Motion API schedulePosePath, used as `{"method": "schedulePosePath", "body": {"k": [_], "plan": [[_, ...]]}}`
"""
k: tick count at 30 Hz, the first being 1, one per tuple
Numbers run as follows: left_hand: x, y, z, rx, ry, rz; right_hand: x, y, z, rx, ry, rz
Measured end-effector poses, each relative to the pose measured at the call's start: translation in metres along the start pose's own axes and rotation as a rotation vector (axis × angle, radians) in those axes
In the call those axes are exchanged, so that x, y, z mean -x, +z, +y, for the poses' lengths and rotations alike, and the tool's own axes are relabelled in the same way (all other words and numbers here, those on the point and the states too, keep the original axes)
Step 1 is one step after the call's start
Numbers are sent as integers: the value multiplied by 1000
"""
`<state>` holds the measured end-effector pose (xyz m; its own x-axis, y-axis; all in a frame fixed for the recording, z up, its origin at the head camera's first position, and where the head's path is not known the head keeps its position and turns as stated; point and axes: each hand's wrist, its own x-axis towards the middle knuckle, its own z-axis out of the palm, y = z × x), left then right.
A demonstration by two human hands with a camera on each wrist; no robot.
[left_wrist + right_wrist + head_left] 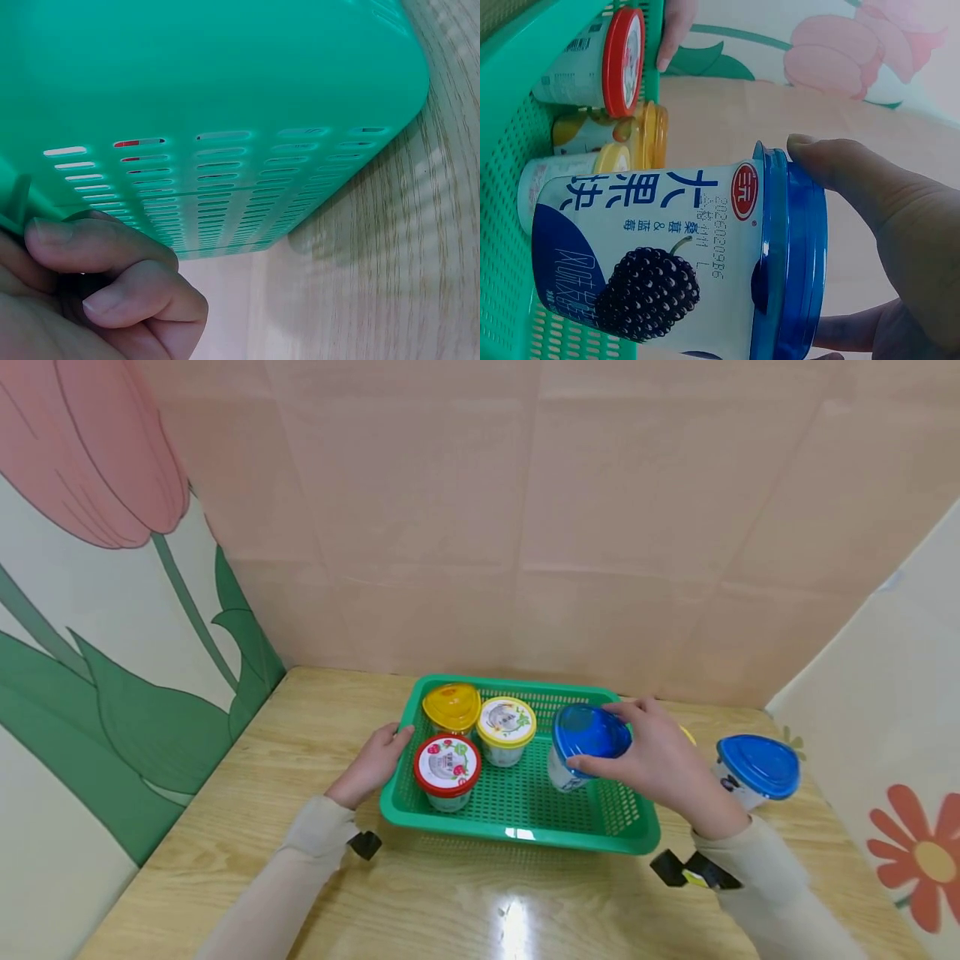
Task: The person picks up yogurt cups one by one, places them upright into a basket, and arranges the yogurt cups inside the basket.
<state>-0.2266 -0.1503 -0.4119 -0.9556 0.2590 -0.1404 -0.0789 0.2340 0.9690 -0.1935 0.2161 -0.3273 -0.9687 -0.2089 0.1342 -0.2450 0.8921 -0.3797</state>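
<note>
A green plastic basket stands on the wooden table. At its left end my left hand grips the rim; the left wrist view shows curled fingers beside the slotted wall. My right hand pinches the blue lid of a yogurt cup between thumb and fingers, over the basket's right half. A blackberry is printed on this cup's side. Inside the basket's left half are a red-lidded cup, a yellow-rimmed cup and a cup with an orange-yellow lid.
Another blue-lidded cup stands on the table right of the basket. Something yellow shows partly behind my right hand. A pinkish covering rises behind the table, with flower-patterned panels at both sides.
</note>
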Motion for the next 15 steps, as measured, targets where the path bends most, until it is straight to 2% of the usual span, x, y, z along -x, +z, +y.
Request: {"method": "schedulePosePath", "body": {"k": [15], "plan": [[0,0,-1,8,2,6,-9,25,-18,-4,-35,-14]]}}
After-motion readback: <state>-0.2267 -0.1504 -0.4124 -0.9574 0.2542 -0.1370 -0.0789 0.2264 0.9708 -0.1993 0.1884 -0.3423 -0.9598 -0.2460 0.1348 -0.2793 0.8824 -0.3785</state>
